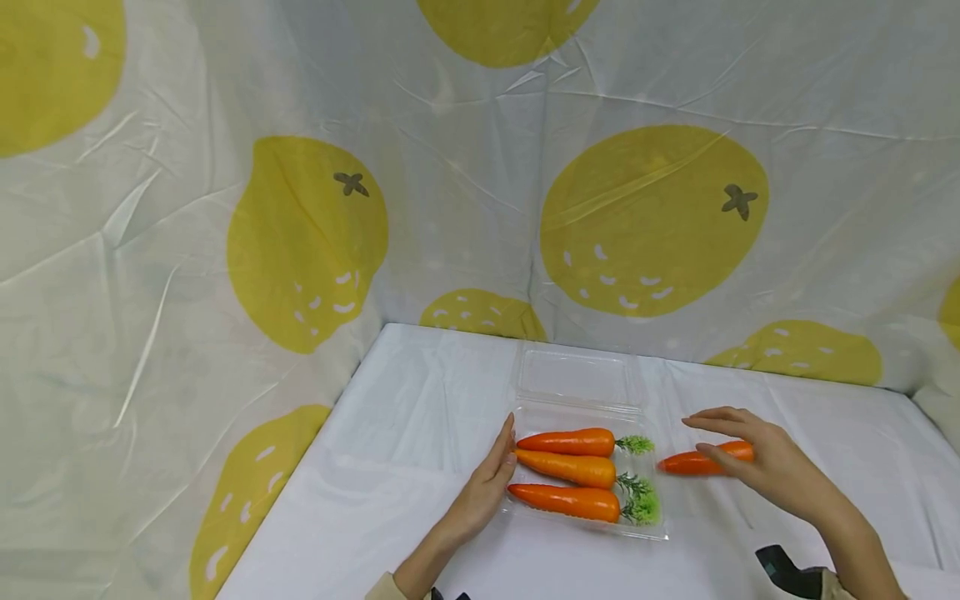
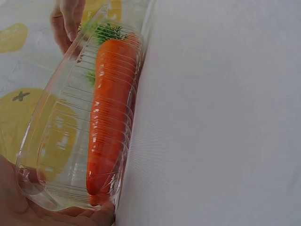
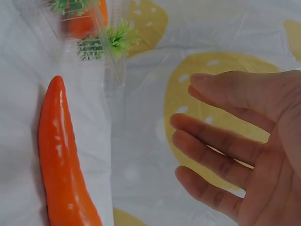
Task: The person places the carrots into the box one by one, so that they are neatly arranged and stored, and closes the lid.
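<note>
Loose carrot [image 3: 63,160] on counter [image 1: 420,417] — right hand [image 1: 776,465] near, fingers spread wide, empty; left hand [image 1: 480,493], fingers straight, touches clear clamshell [image 1: 577,419] — apparently steadying it.

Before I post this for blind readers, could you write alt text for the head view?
Three carrots lie in an open clear box, the left hand against its left side; the right hand hovers over a fourth carrot on the white cloth to the right.
</note>
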The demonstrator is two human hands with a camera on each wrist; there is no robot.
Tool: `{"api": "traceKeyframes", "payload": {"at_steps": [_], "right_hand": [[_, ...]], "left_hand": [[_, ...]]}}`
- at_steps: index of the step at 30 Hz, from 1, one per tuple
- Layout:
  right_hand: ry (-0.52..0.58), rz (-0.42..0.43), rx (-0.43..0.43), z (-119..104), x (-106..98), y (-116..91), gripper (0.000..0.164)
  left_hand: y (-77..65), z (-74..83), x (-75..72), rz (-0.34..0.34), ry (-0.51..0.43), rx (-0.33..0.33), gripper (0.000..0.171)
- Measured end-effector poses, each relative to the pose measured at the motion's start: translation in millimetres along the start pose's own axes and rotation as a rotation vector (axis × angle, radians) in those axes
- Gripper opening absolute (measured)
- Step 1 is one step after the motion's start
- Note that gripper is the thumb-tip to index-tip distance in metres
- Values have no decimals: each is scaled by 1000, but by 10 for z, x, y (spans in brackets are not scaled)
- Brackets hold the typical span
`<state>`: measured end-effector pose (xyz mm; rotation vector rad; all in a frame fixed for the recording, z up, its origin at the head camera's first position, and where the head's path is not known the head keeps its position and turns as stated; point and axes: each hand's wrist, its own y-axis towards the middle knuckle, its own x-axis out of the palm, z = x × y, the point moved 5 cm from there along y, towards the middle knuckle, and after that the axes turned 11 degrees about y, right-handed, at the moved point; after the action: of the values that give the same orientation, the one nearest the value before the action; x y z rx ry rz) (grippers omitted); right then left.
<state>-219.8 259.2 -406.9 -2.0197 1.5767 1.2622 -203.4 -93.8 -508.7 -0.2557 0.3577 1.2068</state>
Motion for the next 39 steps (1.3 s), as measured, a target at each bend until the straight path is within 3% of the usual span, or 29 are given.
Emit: {"api": "traceKeyframes", "payload": {"at_steps": [10, 22, 39], "right_hand": [[28, -37, 49, 287, -65, -51, 34], [95, -124, 151, 463, -11, -68, 31], [94, -155, 187, 706, 45, -88, 32]], "left_hand": [[5, -5, 2, -3, 0, 6, 60], [-1, -6, -6, 0, 3, 5, 60], [-4, 0, -8, 4, 0, 5, 60]]}}
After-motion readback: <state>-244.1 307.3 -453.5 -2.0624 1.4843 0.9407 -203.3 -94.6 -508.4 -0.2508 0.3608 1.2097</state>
